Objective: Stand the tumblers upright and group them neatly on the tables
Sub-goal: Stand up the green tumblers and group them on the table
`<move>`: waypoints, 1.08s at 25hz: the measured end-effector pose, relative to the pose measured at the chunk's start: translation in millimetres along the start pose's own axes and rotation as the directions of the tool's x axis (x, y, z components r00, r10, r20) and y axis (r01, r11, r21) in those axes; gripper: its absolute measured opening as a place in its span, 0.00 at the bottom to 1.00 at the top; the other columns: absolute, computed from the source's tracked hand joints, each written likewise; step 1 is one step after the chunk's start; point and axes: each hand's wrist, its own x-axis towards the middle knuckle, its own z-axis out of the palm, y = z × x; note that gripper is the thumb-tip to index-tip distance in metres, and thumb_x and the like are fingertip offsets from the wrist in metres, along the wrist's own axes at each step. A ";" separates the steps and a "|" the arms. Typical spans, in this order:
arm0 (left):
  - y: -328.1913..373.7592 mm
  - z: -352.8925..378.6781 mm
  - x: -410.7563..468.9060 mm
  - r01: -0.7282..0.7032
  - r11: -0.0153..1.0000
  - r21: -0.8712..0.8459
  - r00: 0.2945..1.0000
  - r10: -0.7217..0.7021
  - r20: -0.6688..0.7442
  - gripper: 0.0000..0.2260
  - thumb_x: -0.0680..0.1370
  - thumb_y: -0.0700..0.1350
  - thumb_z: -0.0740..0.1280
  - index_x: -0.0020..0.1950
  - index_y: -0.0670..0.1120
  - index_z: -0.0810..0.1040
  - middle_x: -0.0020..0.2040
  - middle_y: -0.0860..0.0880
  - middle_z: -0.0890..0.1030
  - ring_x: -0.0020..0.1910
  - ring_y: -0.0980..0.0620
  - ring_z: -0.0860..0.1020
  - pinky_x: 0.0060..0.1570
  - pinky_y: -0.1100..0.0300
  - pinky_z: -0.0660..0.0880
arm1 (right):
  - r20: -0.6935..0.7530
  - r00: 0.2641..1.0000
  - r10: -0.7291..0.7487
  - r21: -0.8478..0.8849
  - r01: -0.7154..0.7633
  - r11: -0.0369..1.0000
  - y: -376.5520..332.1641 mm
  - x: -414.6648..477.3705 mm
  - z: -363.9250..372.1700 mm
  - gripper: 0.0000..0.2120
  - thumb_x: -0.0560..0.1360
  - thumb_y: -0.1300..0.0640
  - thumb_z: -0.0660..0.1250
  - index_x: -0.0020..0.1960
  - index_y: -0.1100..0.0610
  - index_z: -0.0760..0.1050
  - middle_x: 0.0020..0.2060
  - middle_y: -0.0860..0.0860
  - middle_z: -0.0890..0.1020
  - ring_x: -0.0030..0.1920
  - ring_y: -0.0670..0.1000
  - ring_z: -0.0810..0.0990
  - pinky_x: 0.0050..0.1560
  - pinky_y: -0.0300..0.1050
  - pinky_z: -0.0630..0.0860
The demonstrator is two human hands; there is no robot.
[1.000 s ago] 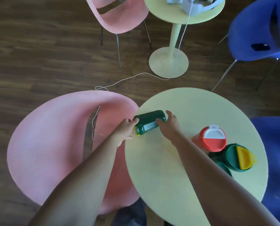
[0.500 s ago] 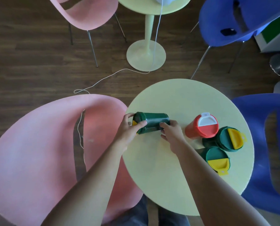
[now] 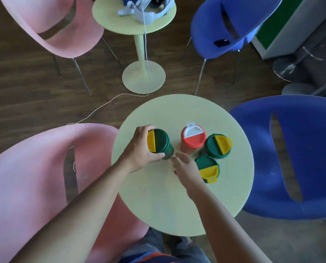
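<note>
On the round pale-yellow table a green tumbler with a green-and-yellow lid stands upright at the left, and my left hand grips it around the top. My right hand hovers just right of the tumbler's base, fingers spread, holding nothing. To the right stand three upright tumblers close together: a red tumbler with a red-and-white lid, a green tumbler behind right, and another green tumbler in front, partly hidden by my right hand.
A pink chair touches the table's left side and a blue chair stands at its right. Farther off stand a second yellow table carrying a white headset with a cable, another pink chair and another blue chair.
The green tumbler went from lying on its side near the table's left edge to standing upright. My right hand let go of it; my left hand shifted to its top.
</note>
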 end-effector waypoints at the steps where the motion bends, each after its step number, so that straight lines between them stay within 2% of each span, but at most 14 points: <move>1: 6.4 4.2 0.0 -0.013 0.999 0.039 1.000 0.011 0.029 0.42 0.65 0.51 0.81 0.73 0.49 0.64 0.69 0.48 0.67 0.65 0.51 0.70 0.60 0.63 0.64 | -0.019 0.997 -0.081 -0.074 0.079 0.994 0.1 -6.5 -10.7 0.06 0.78 0.52 0.64 0.52 0.48 0.79 0.47 0.48 0.80 0.47 0.50 0.79 0.52 0.49 0.77; 2: 14.0 9.8 -0.5 -0.025 0.997 0.074 0.998 0.020 0.061 0.42 0.65 0.50 0.80 0.74 0.48 0.63 0.69 0.48 0.66 0.66 0.51 0.69 0.59 0.63 0.64 | -0.040 0.985 -0.170 -0.139 0.163 0.977 1.3 -12.7 -23.9 0.09 0.78 0.53 0.64 0.56 0.50 0.78 0.48 0.47 0.81 0.47 0.47 0.80 0.48 0.44 0.76; 4: 25.7 21.2 -1.7 -0.045 0.990 0.132 0.991 0.028 0.129 0.42 0.66 0.50 0.79 0.74 0.48 0.62 0.70 0.49 0.65 0.67 0.51 0.69 0.59 0.64 0.64 | -0.079 0.919 -0.387 -0.267 0.354 0.896 5.8 -19.6 -49.7 0.09 0.77 0.56 0.65 0.56 0.52 0.79 0.48 0.46 0.82 0.46 0.45 0.80 0.45 0.40 0.75; 6: 32.8 33.6 -4.1 -0.066 0.982 0.178 0.982 0.032 0.188 0.41 0.66 0.50 0.78 0.74 0.49 0.62 0.70 0.51 0.64 0.69 0.51 0.69 0.60 0.64 0.65 | -0.064 0.824 -0.563 -0.452 0.479 0.752 17.6 -17.5 -75.7 0.09 0.76 0.58 0.65 0.55 0.53 0.80 0.49 0.48 0.81 0.50 0.50 0.80 0.49 0.46 0.76; 7: 35.0 40.1 -5.9 -0.071 0.978 0.194 0.978 0.029 0.209 0.40 0.66 0.50 0.77 0.74 0.50 0.62 0.71 0.51 0.63 0.68 0.51 0.69 0.61 0.62 0.66 | -0.047 0.797 -0.602 -0.550 0.482 0.681 25.5 -13.5 -88.5 0.10 0.75 0.58 0.66 0.56 0.53 0.79 0.51 0.50 0.81 0.51 0.53 0.79 0.51 0.49 0.76; 9: 34.9 50.1 -9.0 -0.069 0.975 0.211 0.973 0.019 0.229 0.40 0.66 0.50 0.77 0.74 0.52 0.61 0.70 0.52 0.62 0.68 0.50 0.70 0.62 0.58 0.70 | -0.021 0.795 -0.607 -0.698 0.423 0.577 39.6 -5.0 -108.8 0.15 0.75 0.56 0.66 0.61 0.53 0.76 0.58 0.53 0.78 0.56 0.58 0.77 0.55 0.52 0.76; 13: 37.0 61.9 -12.4 -0.026 0.980 0.199 0.972 -0.021 0.235 0.40 0.65 0.50 0.77 0.73 0.55 0.62 0.69 0.52 0.63 0.65 0.49 0.72 0.59 0.55 0.74 | 0.050 0.822 -0.567 -0.798 0.375 0.472 57.3 11.2 -131.5 0.29 0.76 0.50 0.66 0.75 0.56 0.65 0.74 0.57 0.68 0.74 0.60 0.66 0.69 0.55 0.69; 16: 39.7 67.5 -10.4 -0.004 0.984 0.180 0.976 -0.036 0.216 0.40 0.65 0.50 0.77 0.73 0.54 0.63 0.69 0.51 0.64 0.65 0.49 0.72 0.60 0.56 0.72 | 0.096 0.854 -0.512 -0.821 0.359 0.444 57.6 19.5 -137.9 0.31 0.78 0.44 0.61 0.78 0.55 0.60 0.78 0.56 0.60 0.79 0.57 0.55 0.74 0.53 0.61; 18: 42.4 70.6 -8.5 0.013 0.983 0.182 0.983 -0.046 0.179 0.40 0.65 0.52 0.78 0.73 0.53 0.63 0.68 0.51 0.65 0.64 0.49 0.72 0.59 0.56 0.72 | 0.102 0.859 -0.502 -0.825 0.355 0.440 55.9 21.4 -139.8 0.31 0.79 0.43 0.60 0.77 0.55 0.60 0.79 0.55 0.58 0.80 0.56 0.53 0.75 0.53 0.59; 23: 44.7 78.7 -10.6 0.061 0.976 0.207 0.993 -0.080 0.084 0.42 0.63 0.58 0.80 0.71 0.52 0.64 0.66 0.48 0.67 0.62 0.48 0.73 0.58 0.54 0.74 | 0.110 0.858 -0.501 -0.794 0.380 0.475 55.4 20.6 -140.2 0.29 0.79 0.44 0.61 0.76 0.55 0.63 0.78 0.55 0.59 0.79 0.56 0.53 0.75 0.51 0.60; 27: 44.9 83.9 -13.0 0.073 0.972 0.222 0.993 -0.091 0.070 0.43 0.65 0.60 0.79 0.73 0.51 0.61 0.68 0.47 0.66 0.65 0.47 0.72 0.58 0.54 0.73 | 0.075 0.832 -0.549 -0.777 0.394 0.491 54.3 21.7 -144.6 0.27 0.78 0.47 0.64 0.73 0.56 0.68 0.74 0.56 0.67 0.76 0.58 0.63 0.72 0.53 0.66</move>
